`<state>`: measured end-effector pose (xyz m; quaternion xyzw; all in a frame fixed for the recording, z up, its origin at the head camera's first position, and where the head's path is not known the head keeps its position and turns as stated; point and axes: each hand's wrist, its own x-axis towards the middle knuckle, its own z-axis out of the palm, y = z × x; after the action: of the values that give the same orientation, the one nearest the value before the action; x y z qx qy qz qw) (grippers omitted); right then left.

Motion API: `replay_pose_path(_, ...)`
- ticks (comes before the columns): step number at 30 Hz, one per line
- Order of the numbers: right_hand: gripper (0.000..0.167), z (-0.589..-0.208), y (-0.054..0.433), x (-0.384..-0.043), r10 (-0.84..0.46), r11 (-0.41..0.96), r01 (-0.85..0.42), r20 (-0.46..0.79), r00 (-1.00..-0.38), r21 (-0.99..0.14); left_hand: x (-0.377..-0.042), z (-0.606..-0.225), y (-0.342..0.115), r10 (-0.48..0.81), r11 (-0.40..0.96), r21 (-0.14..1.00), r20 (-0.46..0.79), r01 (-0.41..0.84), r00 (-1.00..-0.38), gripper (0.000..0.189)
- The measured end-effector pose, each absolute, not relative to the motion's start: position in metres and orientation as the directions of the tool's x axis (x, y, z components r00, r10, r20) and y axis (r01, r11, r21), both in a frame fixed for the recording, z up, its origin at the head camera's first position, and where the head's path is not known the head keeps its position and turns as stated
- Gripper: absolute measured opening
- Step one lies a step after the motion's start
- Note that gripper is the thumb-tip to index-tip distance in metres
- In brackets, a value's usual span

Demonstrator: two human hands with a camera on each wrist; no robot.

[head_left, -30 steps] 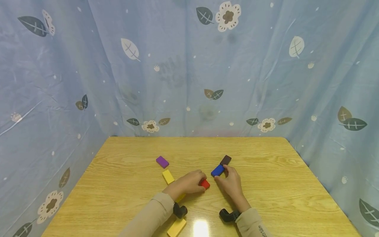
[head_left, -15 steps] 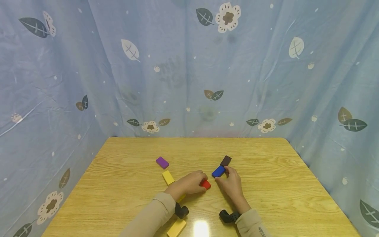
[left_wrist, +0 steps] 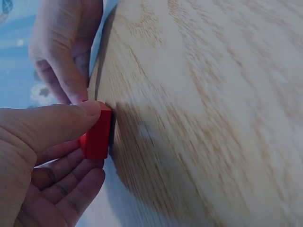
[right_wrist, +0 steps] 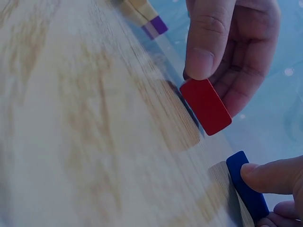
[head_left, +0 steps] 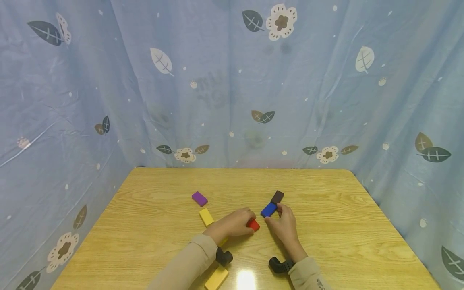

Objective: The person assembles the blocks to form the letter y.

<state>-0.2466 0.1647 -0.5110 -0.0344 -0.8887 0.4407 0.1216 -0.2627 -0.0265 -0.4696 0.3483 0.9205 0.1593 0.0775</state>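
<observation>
My left hand [head_left: 235, 223] grips a red rectangular block [head_left: 253, 225] with the thumb on the near side and fingers on the far side. In the left wrist view the thumb presses on the end of that block. To its right, my right hand [head_left: 284, 223] pinches a blue block [head_left: 269, 210] between thumb and fingers. The blue block's far end meets a dark brown block [head_left: 277, 197], and the two lie in a slanting line. A narrow gap separates the red block from the blue one, as the right wrist view shows.
Left of the hands lie a purple block [head_left: 199, 198] and a yellow block [head_left: 206, 217]. Another yellow piece [head_left: 223, 241] is partly hidden under the left wrist. A paler yellow block [head_left: 216, 278] is near the front. A patterned curtain [head_left: 232, 80] surrounds the wooden table [head_left: 326, 233].
The left hand has shifted slightly right with the red block, toward the blue one. The right hand and the blue block have edged very slightly right. The other blocks stay in place.
</observation>
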Motion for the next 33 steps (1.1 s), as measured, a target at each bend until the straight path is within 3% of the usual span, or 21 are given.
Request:
replay_pose_path(15, 0.069, -0.511, 0.169, -0.249, 0.189, 0.593, -0.023, 0.167, -0.968, -0.805, -0.264, -0.467, -0.019, 0.668, 0.71, 0.322, -0.028, 0.626, -0.744, 0.039)
replay_pose_path(33, 0.063, -0.511, 0.171, -0.25, 0.163, 0.586, -0.036, 0.161, -0.973, -0.809, -0.265, -0.465, -0.014, 0.647, 0.725, 0.33, -0.028, 0.604, -0.762, 0.038)
